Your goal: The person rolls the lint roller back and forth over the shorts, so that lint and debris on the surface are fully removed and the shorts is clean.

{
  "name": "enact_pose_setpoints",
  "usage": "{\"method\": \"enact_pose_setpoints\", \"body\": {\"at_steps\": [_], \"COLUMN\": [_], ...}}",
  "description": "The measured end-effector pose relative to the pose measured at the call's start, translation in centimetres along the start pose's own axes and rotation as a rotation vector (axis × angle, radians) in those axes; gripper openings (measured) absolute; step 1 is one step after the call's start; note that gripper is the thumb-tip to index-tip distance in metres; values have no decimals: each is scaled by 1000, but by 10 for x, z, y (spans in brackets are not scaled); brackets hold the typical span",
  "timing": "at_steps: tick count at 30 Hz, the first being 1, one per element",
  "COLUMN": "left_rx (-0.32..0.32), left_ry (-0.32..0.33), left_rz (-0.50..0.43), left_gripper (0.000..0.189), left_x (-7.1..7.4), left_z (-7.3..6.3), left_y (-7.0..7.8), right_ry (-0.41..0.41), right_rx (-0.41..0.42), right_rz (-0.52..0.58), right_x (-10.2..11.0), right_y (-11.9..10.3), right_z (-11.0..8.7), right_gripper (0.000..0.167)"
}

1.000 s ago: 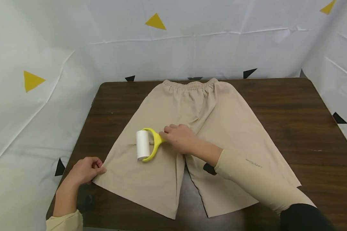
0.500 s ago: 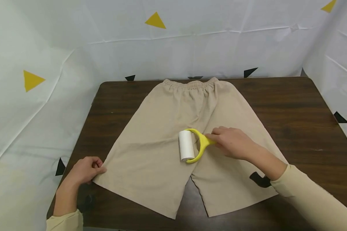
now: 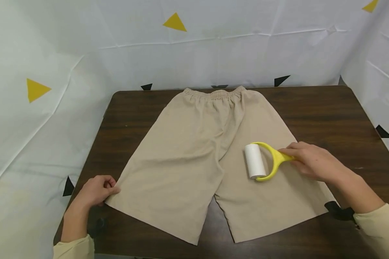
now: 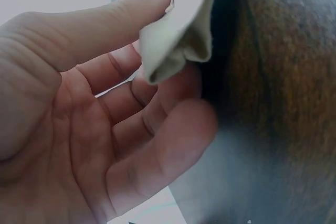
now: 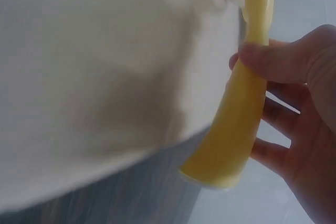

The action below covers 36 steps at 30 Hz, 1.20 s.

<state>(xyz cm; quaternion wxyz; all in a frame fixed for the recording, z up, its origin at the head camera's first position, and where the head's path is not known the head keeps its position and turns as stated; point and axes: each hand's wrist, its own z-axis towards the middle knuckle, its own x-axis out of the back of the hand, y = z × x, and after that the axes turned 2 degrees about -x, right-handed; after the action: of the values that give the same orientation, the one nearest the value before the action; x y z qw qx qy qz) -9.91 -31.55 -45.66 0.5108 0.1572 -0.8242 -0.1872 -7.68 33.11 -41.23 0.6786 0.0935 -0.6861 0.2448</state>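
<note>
Beige shorts (image 3: 178, 144) with a gathered elastic waistband lie spread on the dark wooden table, legs toward me. My left hand (image 3: 96, 191) pinches the outer hem corner of the left leg; in the left wrist view the folded cloth corner (image 4: 178, 40) sits between thumb and fingers. A lint roller (image 3: 255, 161) with a white cylinder and yellow fork is over the right leg. Its yellow handle (image 5: 231, 124) is gripped by my right hand (image 3: 317, 162), thumb on one side and fingers on the other in the right wrist view.
The brown tabletop (image 3: 324, 118) shows around the shorts. White sheeting (image 3: 220, 57) with yellow and black triangles rises behind and at both sides. A black strap piece (image 3: 338, 211) hangs at the right wrist.
My right hand has carried the lint roller rightward across the shorts, from the left leg over the middle to the right leg. My left hand has stayed at the hem corner.
</note>
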Motion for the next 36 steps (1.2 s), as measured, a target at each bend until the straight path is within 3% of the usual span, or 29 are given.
{"method": "enact_pose_setpoints", "body": {"at_steps": [9, 14, 18, 21, 25, 31, 36], "left_rx": [-4, -10, -13, -5, 2, 4, -3], "left_ry": [-4, -1, -2, -4, 1, 9, 7], "left_rz": [9, 11, 4, 4, 6, 8, 7], "left_gripper": [22, 22, 22, 21, 20, 20, 20], "left_x": [2, 1, 1, 0, -2, -2, -1], "left_z": [0, 1, 0, 0, 0, -1, -1], "left_y": [1, 2, 1, 0, -1, -1, -1], "right_ry": [-98, -92, -107, -128, -109, 39, 113], "right_rx": [-259, -292, -288, -255, -147, 61, 166], "right_rz": [36, 5, 4, 15, 0, -50, -54], "right_x": [12, 15, 15, 12, 5, -13, -21], "right_y": [56, 69, 63, 49, 21, -24, -54], "right_z": [-57, -76, -75, -65, -47, -18, 4], "right_gripper": [41, 41, 40, 40, 41, 41, 40]}}
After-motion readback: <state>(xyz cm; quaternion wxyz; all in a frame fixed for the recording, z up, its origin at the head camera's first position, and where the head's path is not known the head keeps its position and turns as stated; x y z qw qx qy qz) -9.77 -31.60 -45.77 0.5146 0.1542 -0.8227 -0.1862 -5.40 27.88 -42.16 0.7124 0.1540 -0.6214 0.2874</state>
